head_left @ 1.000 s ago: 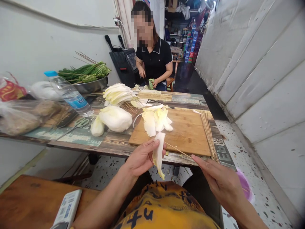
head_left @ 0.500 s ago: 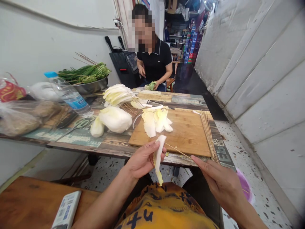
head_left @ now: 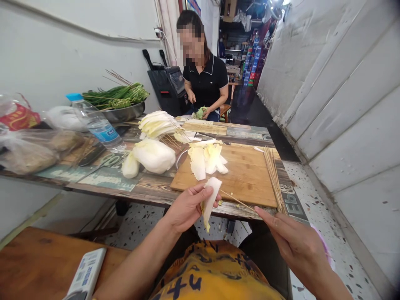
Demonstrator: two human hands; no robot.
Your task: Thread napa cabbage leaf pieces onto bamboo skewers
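Observation:
My left hand (head_left: 187, 206) is closed on a folded strip of pale cabbage leaf (head_left: 210, 201), held just below the table's front edge. My right hand (head_left: 293, 241) pinches the near end of a thin bamboo skewer (head_left: 237, 201), whose tip runs into the leaf. On the wooden cutting board (head_left: 250, 175) lie several cut cabbage pieces (head_left: 206, 158). A bundle of loose skewers (head_left: 272, 173) rests along the board's right side.
A cabbage heart (head_left: 153, 155), skewered cabbage (head_left: 156, 123), a water bottle (head_left: 96, 125), scissors (head_left: 103, 160), plastic bags (head_left: 28, 150) and a metal bowl of greens (head_left: 118, 104) sit on the table. A person (head_left: 204, 79) handles greens at the far end. A remote (head_left: 83, 277) lies near left.
The leaf strip has been folded shorter in my left hand and pushed further along the skewer. My view shifted slightly; the far person lowered the greens.

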